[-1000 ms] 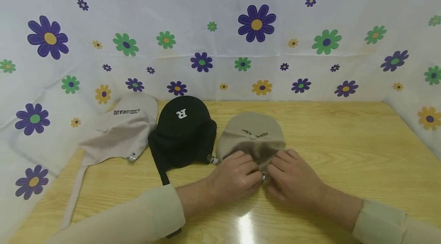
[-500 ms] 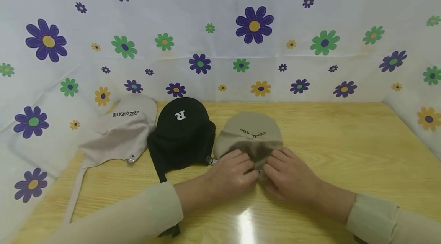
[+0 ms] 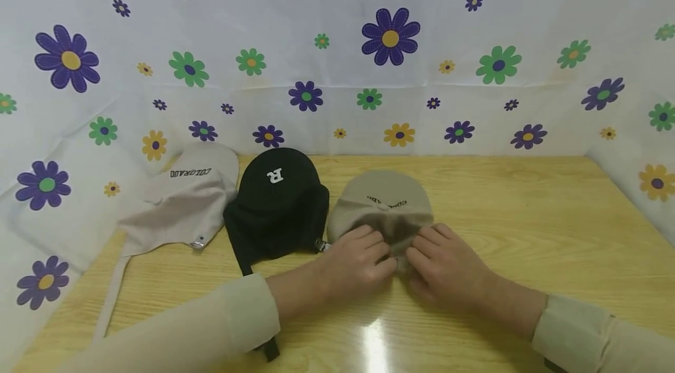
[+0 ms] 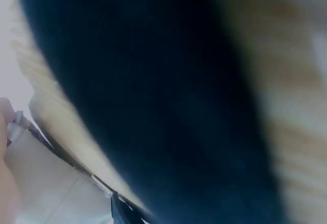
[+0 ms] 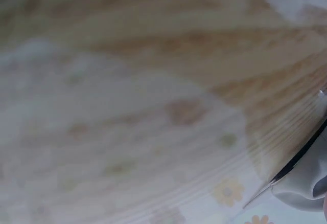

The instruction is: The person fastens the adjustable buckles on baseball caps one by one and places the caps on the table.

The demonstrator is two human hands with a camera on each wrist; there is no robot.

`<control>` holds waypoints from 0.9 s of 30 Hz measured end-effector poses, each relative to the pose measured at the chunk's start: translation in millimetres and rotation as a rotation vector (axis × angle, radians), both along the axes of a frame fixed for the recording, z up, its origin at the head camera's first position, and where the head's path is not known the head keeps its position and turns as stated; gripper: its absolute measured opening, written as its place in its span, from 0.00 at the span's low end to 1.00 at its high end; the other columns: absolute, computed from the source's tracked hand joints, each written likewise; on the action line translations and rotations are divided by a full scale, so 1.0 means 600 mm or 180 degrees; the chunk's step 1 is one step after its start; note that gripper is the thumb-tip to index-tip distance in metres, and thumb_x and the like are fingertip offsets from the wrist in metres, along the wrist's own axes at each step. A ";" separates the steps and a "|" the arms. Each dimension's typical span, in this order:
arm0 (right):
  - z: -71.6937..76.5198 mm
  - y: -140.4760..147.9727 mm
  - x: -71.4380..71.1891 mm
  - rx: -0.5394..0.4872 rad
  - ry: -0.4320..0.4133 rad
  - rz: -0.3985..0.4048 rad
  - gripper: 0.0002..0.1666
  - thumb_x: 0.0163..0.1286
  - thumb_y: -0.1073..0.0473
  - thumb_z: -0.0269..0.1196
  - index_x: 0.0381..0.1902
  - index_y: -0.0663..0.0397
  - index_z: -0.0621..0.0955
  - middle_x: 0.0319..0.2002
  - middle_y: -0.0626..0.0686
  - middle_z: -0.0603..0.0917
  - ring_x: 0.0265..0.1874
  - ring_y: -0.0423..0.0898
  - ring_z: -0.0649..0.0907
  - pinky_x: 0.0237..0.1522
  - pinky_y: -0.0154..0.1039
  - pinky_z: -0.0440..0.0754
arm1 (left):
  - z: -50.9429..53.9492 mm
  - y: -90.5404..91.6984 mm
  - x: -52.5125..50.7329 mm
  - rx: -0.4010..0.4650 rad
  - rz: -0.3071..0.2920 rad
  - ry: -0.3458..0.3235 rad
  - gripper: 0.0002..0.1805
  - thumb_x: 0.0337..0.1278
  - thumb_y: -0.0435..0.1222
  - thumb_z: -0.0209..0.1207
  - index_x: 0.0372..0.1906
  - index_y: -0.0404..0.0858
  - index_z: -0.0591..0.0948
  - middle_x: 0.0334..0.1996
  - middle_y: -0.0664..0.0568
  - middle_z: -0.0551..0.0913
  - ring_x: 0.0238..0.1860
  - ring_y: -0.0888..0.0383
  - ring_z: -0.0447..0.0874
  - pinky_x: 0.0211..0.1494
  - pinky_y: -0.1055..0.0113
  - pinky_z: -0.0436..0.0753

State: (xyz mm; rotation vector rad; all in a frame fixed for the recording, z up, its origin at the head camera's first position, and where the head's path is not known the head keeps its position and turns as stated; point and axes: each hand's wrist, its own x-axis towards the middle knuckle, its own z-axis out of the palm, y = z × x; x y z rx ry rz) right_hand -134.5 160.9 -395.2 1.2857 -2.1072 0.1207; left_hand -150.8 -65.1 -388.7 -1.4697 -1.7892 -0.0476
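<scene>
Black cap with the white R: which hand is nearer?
Left. The left hand grips the near edge of the tan cap, just right of the black cap; the right hand grips that edge farther right.

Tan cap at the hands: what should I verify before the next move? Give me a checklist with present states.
1. Left hand gripping the tan cap: ok, fingers curled at its near edge.
2. Right hand gripping it too: ok.
3. Tan cap fastened at the back: cannot tell, the hands hide most of that part.
4. Strap of the black cap in full view: not ok, the left sleeve crosses in front.
5. Pale cap clear of both hands: ok.
</scene>
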 end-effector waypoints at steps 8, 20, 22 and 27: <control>0.003 0.007 -0.003 -0.0104 0.0065 -0.0056 0.09 0.50 0.55 0.61 0.27 0.54 0.75 0.29 0.49 0.78 0.33 0.49 0.76 0.39 0.45 0.73 | 0.002 0.006 -0.002 0.0097 -0.0049 -0.0223 0.09 0.55 0.33 0.60 0.22 0.43 0.77 0.22 0.57 0.78 0.25 0.60 0.76 0.33 0.67 0.75; -0.003 0.005 -0.004 -0.0163 0.0082 -0.0108 0.11 0.53 0.54 0.58 0.30 0.55 0.75 0.29 0.50 0.76 0.33 0.49 0.75 0.38 0.44 0.73 | 0.008 0.006 0.019 0.0713 0.0211 -0.1273 0.08 0.41 0.35 0.72 0.27 0.45 0.83 0.26 0.62 0.84 0.29 0.67 0.81 0.39 0.73 0.79; -0.003 0.006 -0.003 -0.0168 0.0070 -0.0154 0.11 0.51 0.54 0.58 0.29 0.54 0.74 0.28 0.50 0.75 0.34 0.49 0.75 0.39 0.44 0.72 | 0.008 0.007 0.025 0.0729 0.0264 -0.1406 0.08 0.41 0.35 0.72 0.28 0.45 0.83 0.25 0.62 0.84 0.29 0.67 0.81 0.39 0.75 0.79; 0.002 0.003 -0.002 -0.0148 -0.0020 -0.0111 0.11 0.52 0.55 0.58 0.32 0.54 0.74 0.30 0.49 0.74 0.34 0.49 0.74 0.40 0.44 0.71 | 0.006 0.006 0.028 0.0729 0.0360 -0.1646 0.09 0.42 0.34 0.73 0.28 0.45 0.83 0.24 0.60 0.82 0.28 0.66 0.79 0.36 0.75 0.78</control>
